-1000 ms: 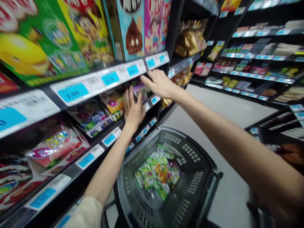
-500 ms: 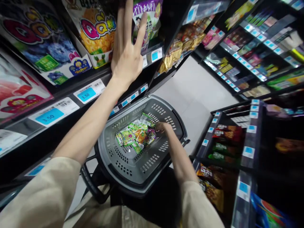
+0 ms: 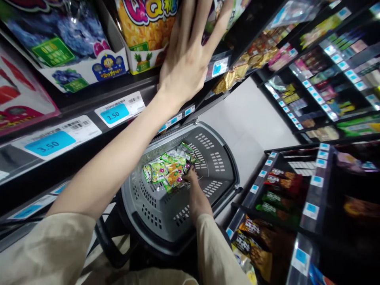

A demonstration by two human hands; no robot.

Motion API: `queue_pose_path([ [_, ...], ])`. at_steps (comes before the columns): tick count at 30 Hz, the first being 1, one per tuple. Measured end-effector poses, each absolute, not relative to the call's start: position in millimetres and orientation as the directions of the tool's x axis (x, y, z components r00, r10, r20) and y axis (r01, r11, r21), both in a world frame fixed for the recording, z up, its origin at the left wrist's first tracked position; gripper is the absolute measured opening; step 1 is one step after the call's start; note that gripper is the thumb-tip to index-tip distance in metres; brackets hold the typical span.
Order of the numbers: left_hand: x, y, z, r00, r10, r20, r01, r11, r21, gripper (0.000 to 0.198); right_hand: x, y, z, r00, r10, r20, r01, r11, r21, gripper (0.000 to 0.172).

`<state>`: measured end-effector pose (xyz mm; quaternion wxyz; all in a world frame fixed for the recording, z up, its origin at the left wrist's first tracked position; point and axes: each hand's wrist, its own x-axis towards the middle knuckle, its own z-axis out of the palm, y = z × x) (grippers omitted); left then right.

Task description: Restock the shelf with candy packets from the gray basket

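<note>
My left hand is raised against the shelf, fingers stretched out and apart, resting over the yellow pineapple candy box and a purple candy bag; it holds nothing. My right hand reaches down into the grey shopping basket and touches the pile of small green and orange candy packets. Its fingers are buried among the packets, so I cannot see whether they grip one.
Shelf edge with blue 3.50 price tags runs on the left, above it a blueberry candy box. Gold-wrapped sweets lie further along. A second shelf unit with snack bags stands on the right. Pale floor lies ahead.
My right hand has shifted left inside the basket onto the candy packets. The left hand stays spread on the shelf goods while the view has tilted and moved closer.
</note>
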<state>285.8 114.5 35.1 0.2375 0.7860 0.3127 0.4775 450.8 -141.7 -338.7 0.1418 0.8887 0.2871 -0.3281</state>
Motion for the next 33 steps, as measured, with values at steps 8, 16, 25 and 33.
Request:
queue_pose_path([
  [8, 284.4, 122.4, 31.4, 0.353, 0.663, 0.66, 0.201, -0.743, 0.638, 0.065, 462.5, -125.7, -324.2, 0.582, 0.37, -0.724, 0.628, -0.77, 0.11, 0.057],
  [16, 287.0, 134.1, 25.1, 0.37, 0.623, 0.689, -0.049, -0.728, 0.684, 0.07, 495.0, -89.7, -220.9, 0.463, 0.585, -0.666, 0.758, -0.651, -0.045, 0.007],
  [25, 286.4, 109.9, 12.6, 0.514, 0.489, 0.704, 0.053, -0.838, 0.543, 0.06, 456.8, -130.7, -111.0, 0.49, 0.828, -0.273, 0.454, -0.51, -0.731, 0.04],
  [33, 289.4, -11.5, -83.6, 0.943, 0.213, 0.255, -0.06, -0.644, 0.762, 0.097, 423.8, -136.3, -62.3, 0.57, 0.751, -0.332, -0.455, -0.048, -0.889, 0.046],
])
